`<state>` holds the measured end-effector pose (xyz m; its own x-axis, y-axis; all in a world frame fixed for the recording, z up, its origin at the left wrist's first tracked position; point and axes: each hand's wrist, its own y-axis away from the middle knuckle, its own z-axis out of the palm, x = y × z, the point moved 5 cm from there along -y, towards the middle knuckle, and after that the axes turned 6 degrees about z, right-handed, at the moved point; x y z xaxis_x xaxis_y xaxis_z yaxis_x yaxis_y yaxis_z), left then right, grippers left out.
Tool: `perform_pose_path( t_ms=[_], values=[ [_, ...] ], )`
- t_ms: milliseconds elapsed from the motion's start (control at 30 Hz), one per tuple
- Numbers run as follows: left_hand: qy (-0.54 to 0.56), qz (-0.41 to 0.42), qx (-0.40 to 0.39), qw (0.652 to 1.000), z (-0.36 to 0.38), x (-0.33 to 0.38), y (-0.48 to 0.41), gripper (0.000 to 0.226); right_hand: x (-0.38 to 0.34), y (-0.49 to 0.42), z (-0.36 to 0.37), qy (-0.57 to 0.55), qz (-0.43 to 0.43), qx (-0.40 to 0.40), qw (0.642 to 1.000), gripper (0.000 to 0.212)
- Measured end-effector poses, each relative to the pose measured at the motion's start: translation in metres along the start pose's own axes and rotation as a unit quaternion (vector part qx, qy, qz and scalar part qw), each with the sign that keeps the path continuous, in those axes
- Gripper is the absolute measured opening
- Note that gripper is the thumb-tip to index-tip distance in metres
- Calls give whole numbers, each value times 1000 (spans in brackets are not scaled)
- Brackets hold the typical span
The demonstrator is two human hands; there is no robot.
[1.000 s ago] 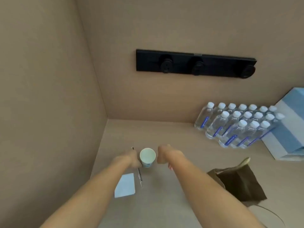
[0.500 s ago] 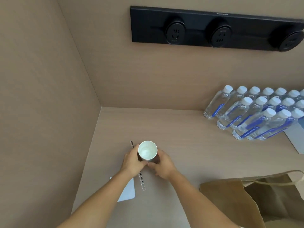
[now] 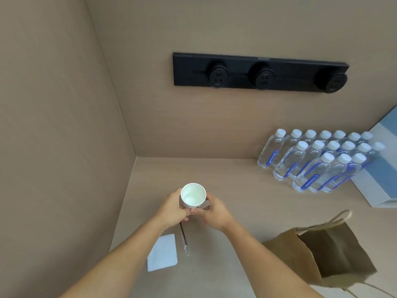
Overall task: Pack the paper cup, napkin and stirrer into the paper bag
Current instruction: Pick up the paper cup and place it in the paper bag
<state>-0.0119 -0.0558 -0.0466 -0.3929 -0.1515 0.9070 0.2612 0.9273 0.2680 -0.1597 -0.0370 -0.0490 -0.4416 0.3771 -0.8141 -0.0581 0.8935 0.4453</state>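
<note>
A white paper cup (image 3: 193, 194) stands upright with its mouth up, and it looks slightly raised off the beige counter (image 3: 232, 181). My left hand (image 3: 173, 208) wraps its left side and my right hand (image 3: 211, 211) its right side, fingertips meeting in front. Just below the hands lies a thin dark stirrer (image 3: 184, 235) in a clear wrapper. A folded white napkin (image 3: 163, 252) lies flat to its left. The brown paper bag (image 3: 330, 252) sits open at the lower right, its twine handles showing.
Several water bottles (image 3: 311, 160) with white caps stand in rows at the back right, beside a blue-and-white box (image 3: 382, 168). A black socket strip (image 3: 260, 72) hangs on the back wall. A side wall closes the counter's left edge.
Both hands closed around the cup, which now looks a little higher. The head camera pulled back and shifted, so the bag and bottles sit differently in view.
</note>
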Motion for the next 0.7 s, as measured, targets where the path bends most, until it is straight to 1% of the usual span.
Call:
perform_pose_path(
  t_ms=[167, 267, 367, 467, 533, 700],
  values=[
    [-27, 29, -6, 999, -11, 54, 22, 60, -39, 30, -27, 15, -43, 27, 999, 58],
    [-56, 41, 5, 998, -15, 87, 42, 68, -59, 52, -45, 27, -62, 12, 998, 59],
    [-74, 53, 19, 996, -14, 120, 63, 70, -77, 74, -67, 39, -85, -6, 996, 60],
    [-83, 60, 41, 994, -1, 153, 90, 57, -88, 104, -92, 59, -118, -29, 991, 56],
    [-80, 60, 45, 994, 15, 172, 108, 50, -90, 124, -109, 74, -131, -45, 988, 57],
    [-75, 43, 19, 996, 66, 205, 149, 47, -77, 173, -151, 129, -152, -89, 976, 64]
  ],
)
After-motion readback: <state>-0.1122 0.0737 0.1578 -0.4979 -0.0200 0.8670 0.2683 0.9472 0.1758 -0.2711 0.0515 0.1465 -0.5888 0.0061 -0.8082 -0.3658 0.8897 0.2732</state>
